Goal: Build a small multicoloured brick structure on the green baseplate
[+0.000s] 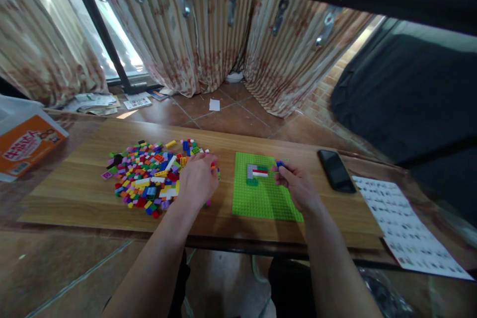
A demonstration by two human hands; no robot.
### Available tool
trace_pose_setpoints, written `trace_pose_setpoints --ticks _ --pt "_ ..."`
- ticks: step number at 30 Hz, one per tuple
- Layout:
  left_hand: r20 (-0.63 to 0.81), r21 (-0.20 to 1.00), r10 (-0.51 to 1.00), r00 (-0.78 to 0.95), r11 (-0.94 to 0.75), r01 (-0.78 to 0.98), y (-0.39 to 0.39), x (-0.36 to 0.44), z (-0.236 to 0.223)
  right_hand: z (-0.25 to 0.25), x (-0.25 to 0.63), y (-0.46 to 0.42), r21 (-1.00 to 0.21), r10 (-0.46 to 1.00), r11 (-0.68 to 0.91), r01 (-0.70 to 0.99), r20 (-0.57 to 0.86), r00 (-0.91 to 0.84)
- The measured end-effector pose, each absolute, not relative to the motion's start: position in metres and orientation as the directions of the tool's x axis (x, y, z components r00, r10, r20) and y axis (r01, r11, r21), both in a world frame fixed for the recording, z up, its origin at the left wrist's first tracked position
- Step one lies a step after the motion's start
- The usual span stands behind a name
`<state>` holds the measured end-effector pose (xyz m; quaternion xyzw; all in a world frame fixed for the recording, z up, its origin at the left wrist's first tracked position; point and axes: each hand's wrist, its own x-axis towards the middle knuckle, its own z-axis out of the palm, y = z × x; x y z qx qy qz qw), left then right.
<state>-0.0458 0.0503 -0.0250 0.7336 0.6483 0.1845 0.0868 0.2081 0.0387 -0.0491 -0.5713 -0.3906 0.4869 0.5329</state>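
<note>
My left hand (198, 177) reaches over the right side of a pile of mixed toy building bricks (149, 179), its thumb and fingers apart. A red brick (213, 164) shows in the gap between them; whether it is touched I cannot tell. My right hand (295, 182) pinches a small blue brick (279, 163) above the right part of a green baseplate (248, 203). On that plate, left of the hand, sits a low build of grey bricks (250, 171), green bricks (252, 182), and a red and a white strip (261, 174).
A black phone (336, 171) lies right of the baseplate. Beyond it, a printed sheet (406, 226) hangs over the table's front edge. An orange-and-white box (30, 141) stands far left. The wooden board (82, 179) lies under the bricks, and curtains (208, 35) hang behind.
</note>
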Motion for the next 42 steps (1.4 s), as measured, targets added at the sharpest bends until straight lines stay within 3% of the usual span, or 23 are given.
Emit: trace_pose_setpoints --ticks 5,8,13,20,42 --pt "0.132 0.501 0.967 0.216 -0.253 0.828 0.051 -0.018 -0.032 -0.065 0.226 0.041 -0.923 0.963 -0.072 0.379 0.035 0.268" --pt "0.107 0.522 0.953 0.283 -0.296 0.800 0.046 -0.002 -0.037 -0.068 0.230 0.038 -0.785 0.971 -0.026 0.619 0.129 0.204" --pt "0.079 0.505 0.945 0.316 -0.311 0.805 0.040 0.013 -0.041 -0.063 0.222 0.029 -0.546 0.983 -0.055 0.836 0.117 0.141" --pt "0.045 0.454 0.946 0.322 -0.306 0.837 0.044 0.018 -0.043 -0.062 0.211 0.025 -0.391 0.989 -0.001 0.921 0.135 0.058" --pt "-0.019 0.404 0.949 0.314 -0.281 0.871 0.042 0.021 -0.047 -0.056 0.210 0.018 -0.505 0.999 -0.039 0.862 0.011 0.051"
